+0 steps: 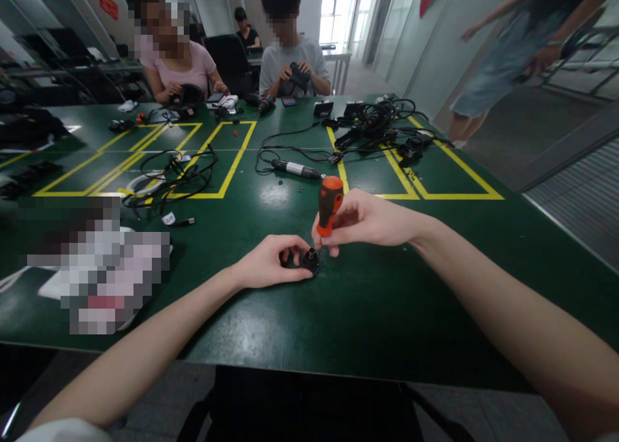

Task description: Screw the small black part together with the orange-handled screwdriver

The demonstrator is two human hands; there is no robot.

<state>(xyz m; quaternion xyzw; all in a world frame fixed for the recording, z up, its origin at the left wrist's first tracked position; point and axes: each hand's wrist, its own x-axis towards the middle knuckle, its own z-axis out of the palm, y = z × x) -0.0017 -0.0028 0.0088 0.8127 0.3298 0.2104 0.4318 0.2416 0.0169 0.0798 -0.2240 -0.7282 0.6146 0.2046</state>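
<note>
My left hand (pixel 275 259) grips a small round black part (pixel 310 261) on the green table, thumb and fingers on its sides. A short dark stub stands up from the middle of that part; its exact kind does not show. My right hand (pixel 358 220) is closed around a screwdriver (pixel 330 205) with an orange and black handle, held nearly upright. The screwdriver's lower end is mostly hidden by my fingers, just right of and above the black part. Whether its tip touches anything, I cannot tell.
Beyond my hands lies a corded electric screwdriver (pixel 296 169). Tangled black cables (pixel 377 123) cover the back right, and more cables (pixel 174 174) lie left. A blurred-out item (pixel 106 274) is at my left. Two people (pixel 294 62) sit opposite; another person (pixel 507 62) stands right.
</note>
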